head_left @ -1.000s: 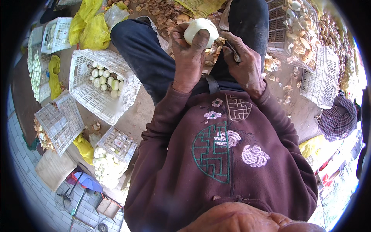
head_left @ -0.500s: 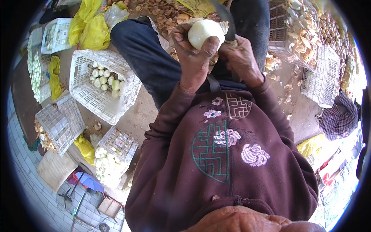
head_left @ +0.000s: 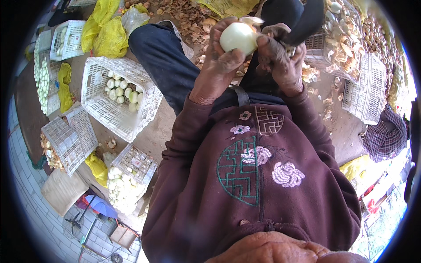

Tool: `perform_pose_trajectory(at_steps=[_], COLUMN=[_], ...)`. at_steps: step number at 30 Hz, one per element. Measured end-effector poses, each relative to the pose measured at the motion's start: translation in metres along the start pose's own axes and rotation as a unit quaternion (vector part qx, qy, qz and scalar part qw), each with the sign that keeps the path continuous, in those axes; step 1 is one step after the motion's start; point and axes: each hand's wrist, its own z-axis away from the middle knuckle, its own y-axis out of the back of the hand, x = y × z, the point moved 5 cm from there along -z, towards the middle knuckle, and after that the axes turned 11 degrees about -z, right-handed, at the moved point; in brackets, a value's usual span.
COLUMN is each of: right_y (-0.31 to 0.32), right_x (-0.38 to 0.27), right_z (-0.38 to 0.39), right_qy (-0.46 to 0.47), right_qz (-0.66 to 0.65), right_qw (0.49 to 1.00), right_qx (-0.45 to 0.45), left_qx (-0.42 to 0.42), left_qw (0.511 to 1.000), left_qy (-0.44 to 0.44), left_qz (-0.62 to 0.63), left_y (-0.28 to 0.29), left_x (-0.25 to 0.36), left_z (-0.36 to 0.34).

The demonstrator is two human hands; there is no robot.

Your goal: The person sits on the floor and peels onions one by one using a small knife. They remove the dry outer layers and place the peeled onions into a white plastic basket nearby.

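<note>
Onion (head_left: 237, 39) in left hand (head_left: 219, 65), blade (head_left: 308, 21) apart

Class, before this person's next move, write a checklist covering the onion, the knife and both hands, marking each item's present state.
1. Left hand secure on the onion: ok, fingers and thumb wrap it.
2. Right hand gripping the knife: ok.
3. Blade directed away from the onion: ok, it points up and to the right.
4. Onion free of loose skin: not ok, a flap of skin shows at its upper right.
5. Onion's underside peeled: cannot tell, hidden.
6. Right thumb off the onion: cannot tell.
</note>
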Motion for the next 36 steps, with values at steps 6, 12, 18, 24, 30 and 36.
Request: perform_pose_trajectory(at_steps=[6, 12, 18, 24, 30, 36], right_y=[0.009, 0.036, 0.043, 0.011, 0.023, 0.024], right_x=[0.014, 0.047, 0.025, 0.002, 0.012, 0.004], right_z=[0.006, 0.015, 0.015, -0.002, -0.009, -0.007], right_qy=[-0.054, -0.19, -0.167, -0.035, -0.073, -0.065], right_qz=[-0.27, -0.612, -0.124, 0.129, -0.233, -0.409], right_qw=[0.957, 0.767, 0.978, 0.99, 0.969, 0.91], right_qx=[-0.093, 0.024, 0.032, 0.033, 0.042, -0.018], left_qx=[0.051, 0.061, 0.104, 0.078, 0.053, 0.061], left_qw=[0.994, 0.98, 0.974, 0.817, 0.994, 0.974], left_qy=[0.049, -0.002, -0.094, -0.224, -0.031, 0.011], left_qz=[0.087, 0.188, -0.179, -0.525, -0.087, -0.216], left_y=[0.008, 0.001, 0.008, -0.011, -0.01, -0.007], left_x=[-0.015, -0.019, -0.018, -0.003, -0.015, -0.006], left_z=[0.006, 0.0, -0.007, -0.002, -0.001, -0.001])
